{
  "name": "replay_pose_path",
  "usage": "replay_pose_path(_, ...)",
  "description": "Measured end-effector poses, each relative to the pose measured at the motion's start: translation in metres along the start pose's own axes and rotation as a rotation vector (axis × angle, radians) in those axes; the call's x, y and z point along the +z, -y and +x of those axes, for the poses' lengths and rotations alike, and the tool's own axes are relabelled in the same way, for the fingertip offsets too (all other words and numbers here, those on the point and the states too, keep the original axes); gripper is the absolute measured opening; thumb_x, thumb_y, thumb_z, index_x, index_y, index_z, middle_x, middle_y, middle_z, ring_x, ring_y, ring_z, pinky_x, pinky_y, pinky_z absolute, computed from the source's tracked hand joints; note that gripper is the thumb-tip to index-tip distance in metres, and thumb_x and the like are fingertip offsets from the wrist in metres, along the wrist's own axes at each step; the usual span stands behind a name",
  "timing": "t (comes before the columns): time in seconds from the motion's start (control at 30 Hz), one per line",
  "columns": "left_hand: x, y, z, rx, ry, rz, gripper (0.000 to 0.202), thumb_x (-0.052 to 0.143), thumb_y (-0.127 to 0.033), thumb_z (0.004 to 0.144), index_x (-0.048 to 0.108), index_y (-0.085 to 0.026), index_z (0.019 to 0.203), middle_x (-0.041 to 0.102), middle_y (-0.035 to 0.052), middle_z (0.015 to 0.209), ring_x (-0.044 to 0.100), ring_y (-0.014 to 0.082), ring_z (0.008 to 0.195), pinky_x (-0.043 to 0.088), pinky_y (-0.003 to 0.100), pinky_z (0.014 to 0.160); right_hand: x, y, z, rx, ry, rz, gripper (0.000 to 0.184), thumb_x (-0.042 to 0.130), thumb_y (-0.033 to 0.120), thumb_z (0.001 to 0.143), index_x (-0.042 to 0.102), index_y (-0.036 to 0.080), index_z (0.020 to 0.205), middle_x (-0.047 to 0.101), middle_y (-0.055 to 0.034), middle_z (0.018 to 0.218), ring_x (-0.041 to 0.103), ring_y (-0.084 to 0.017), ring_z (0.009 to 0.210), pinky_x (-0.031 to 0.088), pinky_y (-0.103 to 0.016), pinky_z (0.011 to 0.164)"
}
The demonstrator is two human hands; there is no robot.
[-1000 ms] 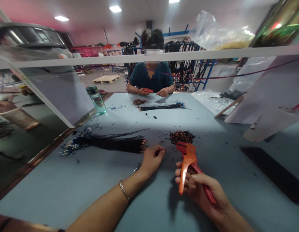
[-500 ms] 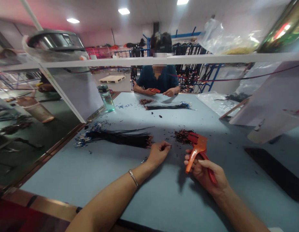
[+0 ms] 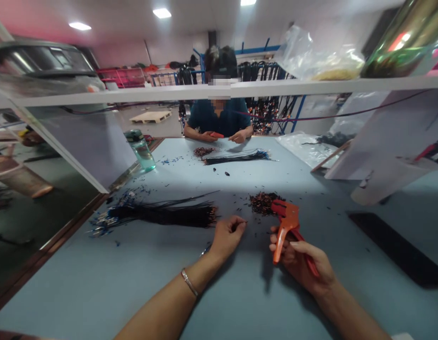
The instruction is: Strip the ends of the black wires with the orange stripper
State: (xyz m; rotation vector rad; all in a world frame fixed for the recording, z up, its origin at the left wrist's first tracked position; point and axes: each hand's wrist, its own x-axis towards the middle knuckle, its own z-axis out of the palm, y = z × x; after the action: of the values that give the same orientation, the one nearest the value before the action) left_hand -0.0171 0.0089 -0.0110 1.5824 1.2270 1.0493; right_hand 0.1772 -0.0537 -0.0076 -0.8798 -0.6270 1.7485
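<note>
My left hand [image 3: 229,236] is closed in a pinch on a thin black wire [image 3: 246,222], whose short tip sticks out past the fingertips. A blue and silver end [image 3: 206,250] shows beside my left wrist, apparently of that same wire. In my right hand [image 3: 304,259] is an orange and red wire stripper [image 3: 287,222], its handles spread and its head pointing up and left. Behind that head lies a pile of small dark and copper-coloured scraps [image 3: 263,203]. A bundle of black wires [image 3: 165,215] with copper-coloured right ends and blue-and-silver left ends lies left of my left hand.
Across the blue-grey table [image 3: 151,278] a person [image 3: 218,120] sits holding a red tool [image 3: 216,135], behind another wire bundle [image 3: 236,157]. A water bottle [image 3: 143,153] stands at the left edge. A black strip [image 3: 396,248] lies right. A white shelf [image 3: 261,88] spans above.
My view has turned slightly right, so the scene sits farther left. Both hands keep their holds on the wire and the wire stripper, with little movement over the table.
</note>
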Motion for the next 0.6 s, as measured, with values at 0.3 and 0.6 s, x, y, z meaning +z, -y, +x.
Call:
replay_pose_path(0.3,-0.0032,0.0023,-0.0009,-0.014,0.034,0.058,0.023,0.050,-0.031,0.077,0.063,-0.014,0.068,0.054,-0.0010,0.059,0.047,0.0131,0.060,0.035,0.022,0.058,0.0020,-0.0031,0.0045,0.038,0.048,0.189,0.032,0.061,0.020,0.065,0.067,0.018,0.096,0.072,-0.0054,0.085,0.069,-0.019,0.076,0.050,-0.029,0.070)
replay_pose_path(0.6,-0.0074,0.0022,-0.0024,-0.040,0.057,0.093,0.025,0.051,-0.035,0.079,0.064,-0.015,0.071,0.052,-0.0016,0.059,0.046,0.0130,0.060,0.035,0.021,0.058,-0.0037,-0.0084,0.0011,-0.003,0.050,0.225,0.034,0.062,0.018,0.067,0.067,0.016,0.100,0.072,-0.0075,0.089,0.068,-0.020,0.079,0.050,-0.031,0.072)
